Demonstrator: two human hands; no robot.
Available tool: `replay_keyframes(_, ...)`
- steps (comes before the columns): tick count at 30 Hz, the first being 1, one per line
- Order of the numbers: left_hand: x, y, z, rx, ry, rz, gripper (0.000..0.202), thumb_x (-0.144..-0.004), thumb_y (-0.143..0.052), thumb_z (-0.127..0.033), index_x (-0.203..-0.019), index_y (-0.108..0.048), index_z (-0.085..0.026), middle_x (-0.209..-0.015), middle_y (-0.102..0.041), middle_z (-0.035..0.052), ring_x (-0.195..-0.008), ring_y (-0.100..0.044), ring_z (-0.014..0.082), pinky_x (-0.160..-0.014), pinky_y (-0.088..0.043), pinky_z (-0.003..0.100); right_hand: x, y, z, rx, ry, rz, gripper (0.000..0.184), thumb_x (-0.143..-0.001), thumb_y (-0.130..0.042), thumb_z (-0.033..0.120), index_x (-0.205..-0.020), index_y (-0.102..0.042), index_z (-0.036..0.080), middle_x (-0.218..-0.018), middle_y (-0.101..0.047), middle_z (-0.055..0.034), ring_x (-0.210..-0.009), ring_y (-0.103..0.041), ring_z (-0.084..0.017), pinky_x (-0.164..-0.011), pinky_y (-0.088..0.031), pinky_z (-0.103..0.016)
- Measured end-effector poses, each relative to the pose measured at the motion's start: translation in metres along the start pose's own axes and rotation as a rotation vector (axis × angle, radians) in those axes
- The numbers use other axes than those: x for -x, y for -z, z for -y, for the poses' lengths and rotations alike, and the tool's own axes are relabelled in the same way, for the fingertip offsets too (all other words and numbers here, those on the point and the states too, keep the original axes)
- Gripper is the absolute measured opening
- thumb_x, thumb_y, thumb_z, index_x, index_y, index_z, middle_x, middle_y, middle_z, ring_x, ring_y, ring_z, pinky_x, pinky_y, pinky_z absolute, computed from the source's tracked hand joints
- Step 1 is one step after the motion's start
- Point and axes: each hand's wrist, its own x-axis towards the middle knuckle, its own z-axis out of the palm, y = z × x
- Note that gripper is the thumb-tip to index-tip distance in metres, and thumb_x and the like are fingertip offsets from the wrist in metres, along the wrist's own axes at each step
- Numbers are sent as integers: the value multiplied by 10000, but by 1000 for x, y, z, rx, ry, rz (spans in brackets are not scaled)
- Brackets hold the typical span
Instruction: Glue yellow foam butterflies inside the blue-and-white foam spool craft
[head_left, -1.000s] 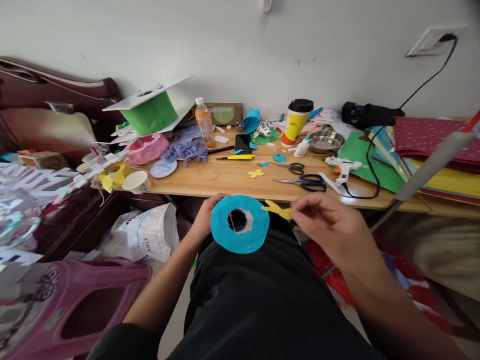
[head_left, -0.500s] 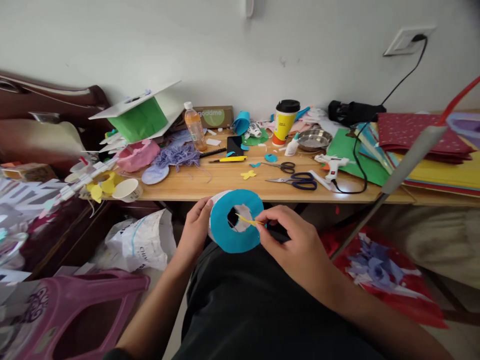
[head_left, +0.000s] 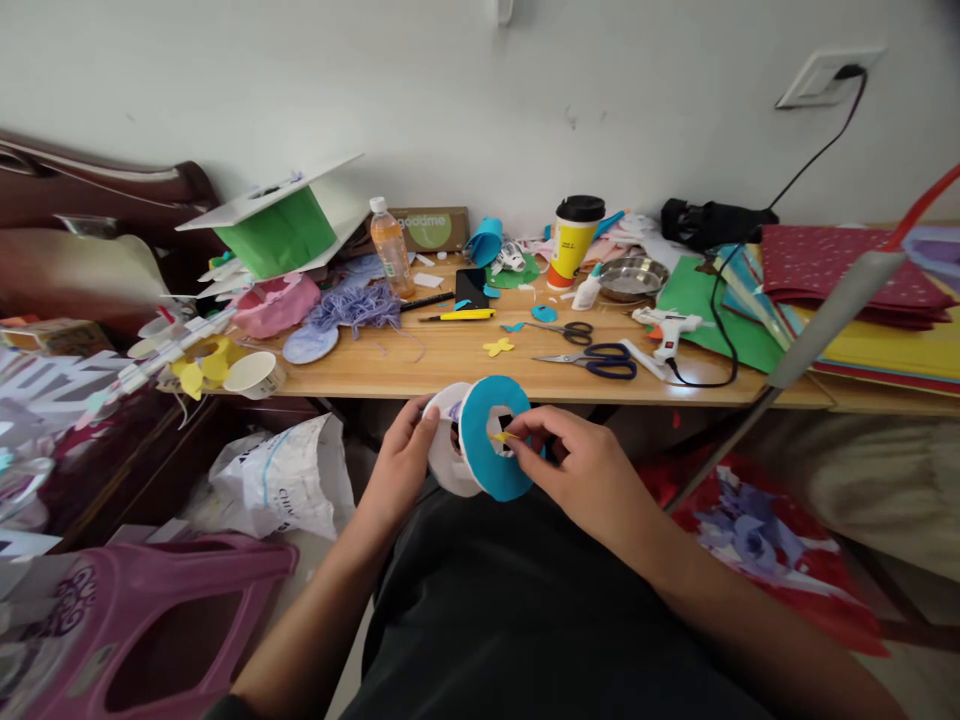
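Over my lap, my left hand (head_left: 405, 450) grips the white side of a spool-like paper piece with its thumb and fingers. A blue ring (head_left: 480, 450) with a round hole forms the front of that piece, turned partly to the right. Between thumb and forefinger, my right hand (head_left: 581, 460) pinches a small yellow paper cutout (head_left: 501, 437) in front of the hole. Whether the cutout touches the ring I cannot tell. On the table edge beyond lies another yellow cutout (head_left: 498, 347), near scissors with dark blue handles (head_left: 592, 361).
The wooden table (head_left: 420, 370) also carries a yellow craft knife (head_left: 461, 315), a hot glue gun (head_left: 667, 330) with its cord, a yellow cup (head_left: 574, 245), a bottle (head_left: 390, 250) and a paper cup (head_left: 255, 374). A grey pole (head_left: 832, 320) slants across the right. A pink stool (head_left: 247, 590) stands lower left.
The spool-like piece has swung round, so more of its white side shows and the blue ring faces further right. My right hand keeps its pinch on the yellow cutout.
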Motion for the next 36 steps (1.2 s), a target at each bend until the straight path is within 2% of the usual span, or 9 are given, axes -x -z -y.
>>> replay_keyframes(5,7,-2,-5,83,62,7,465,-877,-623,-557,-1198,-622,-220,-1044,-733,60,-793,-677,191,-641,-529,269,-6,1,-6,-50,-91,41,112,-867,-670,344,-936,-707,263,-857,-741,-5,-647,-612,-154,-582,-454,-291)
replay_keyframes(11,20,-6,-11,120,147,44,536,-876,-586,-615,-1266,-567,-247,-1150,-695,82,-909,-690,239,-568,-560,261,-19,2,-17,-182,-166,85,253,-840,-694,468,-927,-719,232,-849,-727,-35,-710,-618,-179,-629,-471,-305)
replay_keyframes(15,27,-7,-14,294,224,67,474,-871,-612,-567,-1231,-544,-267,-1076,-687,67,-838,-710,221,-574,-613,319,-25,0,-25,-300,-227,89,302,-781,-729,500,-880,-706,217,-799,-703,-34,-725,-622,-182,-643,-484,-301)
replay_keyframes(18,29,-6,-7,371,298,63,420,-789,-757,-449,-1099,-583,-226,-1015,-681,53,-764,-701,180,-578,-622,314,-28,-1,-31,-397,-277,150,355,-713,-782,533,-840,-702,211,-757,-687,-22,-687,-611,-171,-621,-478,-290)
replay_keyframes(22,29,-10,11,362,331,59,417,-672,-878,-349,-972,-654,-164,-986,-701,71,-724,-671,155,-515,-595,247,-29,-5,-38,-504,-354,234,391,-638,-844,508,-833,-700,201,-785,-706,-26,-713,-633,-174,-648,-486,-291)
replay_keyframes(25,27,-14,23,349,362,87,414,-650,-897,-357,-945,-703,-142,-975,-728,85,-639,-641,130,-443,-545,212,-29,-8,-42,-546,-389,253,402,-608,-865,477,-837,-698,191,-794,-713,-30,-733,-644,-181,-675,-494,-297)
replay_keyframes(28,26,-16,30,328,342,87,402,-648,-897,-385,-924,-747,-135,-927,-744,79,-607,-634,122,-460,-548,220,-28,-10,-45,-552,-402,259,388,-632,-848,468,-856,-695,192,-811,-716,-32,-712,-639,-176,-637,-484,-288)
replay_keyframes(36,27,-23,41,235,306,107,378,-695,-851,-467,-874,-787,-141,-652,-692,26,-421,-502,72,-361,-443,190,-24,-14,-47,-577,-415,270,366,-654,-838,446,-870,-689,190,-858,-728,-46,-718,-637,-172,-606,-463,-273)
